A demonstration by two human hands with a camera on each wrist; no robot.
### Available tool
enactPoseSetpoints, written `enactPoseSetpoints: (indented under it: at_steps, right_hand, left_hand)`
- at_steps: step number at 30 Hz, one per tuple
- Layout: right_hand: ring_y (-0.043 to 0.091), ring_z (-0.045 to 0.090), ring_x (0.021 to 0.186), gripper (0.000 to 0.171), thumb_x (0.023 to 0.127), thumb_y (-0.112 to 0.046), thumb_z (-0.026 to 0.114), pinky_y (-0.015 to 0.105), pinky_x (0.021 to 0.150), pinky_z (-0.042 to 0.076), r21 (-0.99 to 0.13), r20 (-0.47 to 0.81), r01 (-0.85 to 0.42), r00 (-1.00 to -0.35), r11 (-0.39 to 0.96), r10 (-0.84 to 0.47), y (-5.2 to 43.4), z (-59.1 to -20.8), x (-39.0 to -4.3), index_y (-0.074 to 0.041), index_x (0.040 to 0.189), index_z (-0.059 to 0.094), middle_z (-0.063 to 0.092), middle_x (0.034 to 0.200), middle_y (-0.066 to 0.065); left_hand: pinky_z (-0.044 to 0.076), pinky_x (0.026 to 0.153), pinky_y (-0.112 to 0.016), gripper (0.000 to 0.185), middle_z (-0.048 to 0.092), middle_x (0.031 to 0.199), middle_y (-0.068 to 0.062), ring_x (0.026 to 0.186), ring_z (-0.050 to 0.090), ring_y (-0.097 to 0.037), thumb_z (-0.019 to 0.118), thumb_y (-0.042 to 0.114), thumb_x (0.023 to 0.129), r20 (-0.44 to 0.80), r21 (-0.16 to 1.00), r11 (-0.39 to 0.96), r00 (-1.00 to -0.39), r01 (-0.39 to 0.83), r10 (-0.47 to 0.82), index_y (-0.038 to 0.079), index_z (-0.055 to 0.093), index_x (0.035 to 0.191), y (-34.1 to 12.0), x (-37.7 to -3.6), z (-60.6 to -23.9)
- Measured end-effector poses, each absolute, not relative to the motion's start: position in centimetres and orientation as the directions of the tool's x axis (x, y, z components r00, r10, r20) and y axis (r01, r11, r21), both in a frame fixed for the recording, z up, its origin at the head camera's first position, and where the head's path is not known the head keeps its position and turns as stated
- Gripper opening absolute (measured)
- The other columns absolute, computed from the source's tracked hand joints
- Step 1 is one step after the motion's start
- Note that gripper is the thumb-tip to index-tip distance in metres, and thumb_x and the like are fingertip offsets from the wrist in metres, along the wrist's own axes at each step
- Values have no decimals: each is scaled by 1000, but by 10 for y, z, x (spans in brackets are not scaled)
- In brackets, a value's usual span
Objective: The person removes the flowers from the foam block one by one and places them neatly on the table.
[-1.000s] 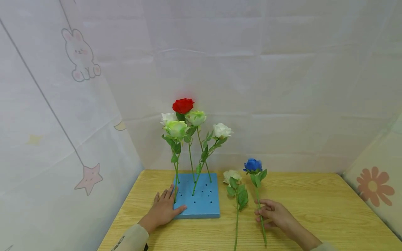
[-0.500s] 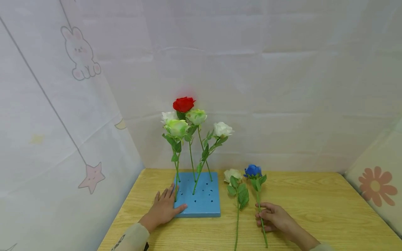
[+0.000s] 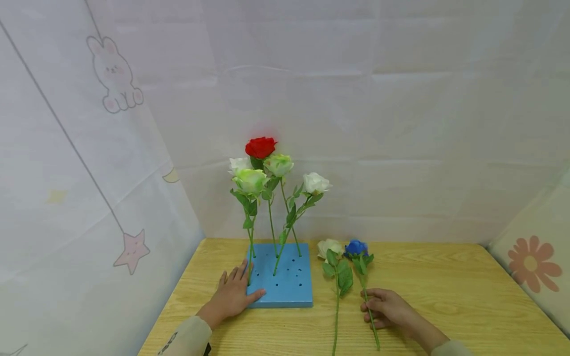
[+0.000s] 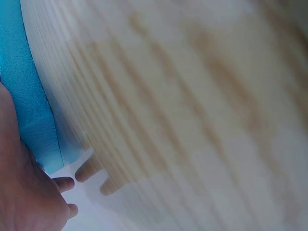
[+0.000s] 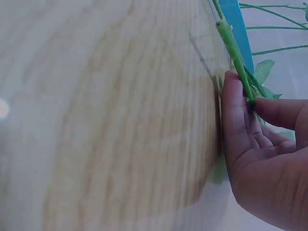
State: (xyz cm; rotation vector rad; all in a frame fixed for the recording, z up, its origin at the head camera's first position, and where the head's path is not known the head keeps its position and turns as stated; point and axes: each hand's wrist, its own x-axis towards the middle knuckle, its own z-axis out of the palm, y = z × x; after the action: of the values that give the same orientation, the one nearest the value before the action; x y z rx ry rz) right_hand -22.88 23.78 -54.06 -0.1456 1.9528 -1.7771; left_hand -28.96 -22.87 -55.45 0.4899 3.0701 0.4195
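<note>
Between the thumb and fingers (image 5: 237,115) of the right hand (image 3: 389,309) runs the green stem of the blue rose (image 3: 357,247), pinched partway along; the rose lies flat on the wooden table (image 3: 467,296), its bloom toward the back wall and the stem end passing under the hand toward the near edge. The right wrist view shows only a short length of stem (image 5: 234,48) and blurred wood grain. Just left of it lies a cream rose (image 3: 329,247), its bloom beside the blue one, its stem cut off by the bottom edge of the head view.

Across the table, the left hand (image 3: 233,294) rests flat with fingers straight, thumb and fingertips on the near left corner of the blue foam block (image 3: 287,287); the left wrist view is too blurred to add more. Five roses stand in the block's holes: one red rose (image 3: 260,147), two pale green, two white, stems partly overlapping. Which hole holds which stem is hard to tell.
</note>
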Motion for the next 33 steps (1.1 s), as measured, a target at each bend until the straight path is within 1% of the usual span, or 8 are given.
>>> enactPoseSetpoints:
  at_steps: [6, 12, 16, 21, 27, 33]
  right_hand:
    - [22, 71, 88, 58, 106, -12, 52, 35, 70, 60, -961, -276, 234, -860, 149, -430, 233, -539, -232, 18, 149, 28, 67, 109, 15]
    - [22, 71, 88, 54, 106, -13, 52, 33, 66, 58, -961, -274, 226, -857, 158, -437, 225, -540, -237, 16, 148, 32, 66, 107, 15]
    - [22, 71, 88, 54, 106, -13, 52, 32, 65, 58, -960, -278, 232, -852, 156, -443, 221, -542, -240, 15, 149, 32, 67, 107, 15]
    - [22, 72, 88, 56, 106, -13, 52, 34, 68, 59, -959, -281, 235, -850, 156, -445, 216, -542, -242, 16, 150, 30, 67, 107, 14]
    - [22, 72, 87, 58, 107, -13, 51, 33, 66, 59, -955, -295, 250, -847, 159, -442, 211, -539, -244, 16, 152, 27, 68, 108, 15]
    - [22, 71, 86, 63, 107, -12, 50, 34, 66, 59, -946, -315, 251, -860, 205, -401, 209, -536, -242, 19, 152, 19, 67, 107, 15]
  left_hand:
    - [13, 115, -72, 99, 11, 170, -12, 149, 28, -44, 40, 79, 93, 35, 260, 917, -951, 304, 306, 13, 20, 164, -229, -289, -554]
    - [13, 115, -72, 98, 11, 170, -12, 149, 28, -44, 39, 79, 93, 35, 258, 916, -950, 309, 310, 14, 19, 164, -229, -289, -554]
    - [13, 115, -72, 97, 10, 170, -12, 149, 28, -44, 40, 78, 94, 34, 254, 918, -951, 306, 307, 14, 19, 164, -229, -288, -554]
    - [13, 115, -72, 98, 10, 170, -12, 149, 27, -44, 40, 78, 93, 37, 254, 918, -951, 306, 307, 14, 20, 164, -229, -289, -554]
    - [13, 115, -72, 99, 11, 170, -13, 149, 27, -44, 39, 80, 93, 43, 252, 916, -949, 312, 311, 12, 22, 163, -230, -289, -555]
    - [11, 114, -73, 96, 12, 169, -14, 149, 26, -47, 42, 76, 95, 66, 257, 909, -944, 329, 323, 10, 23, 163, -231, -289, -557]
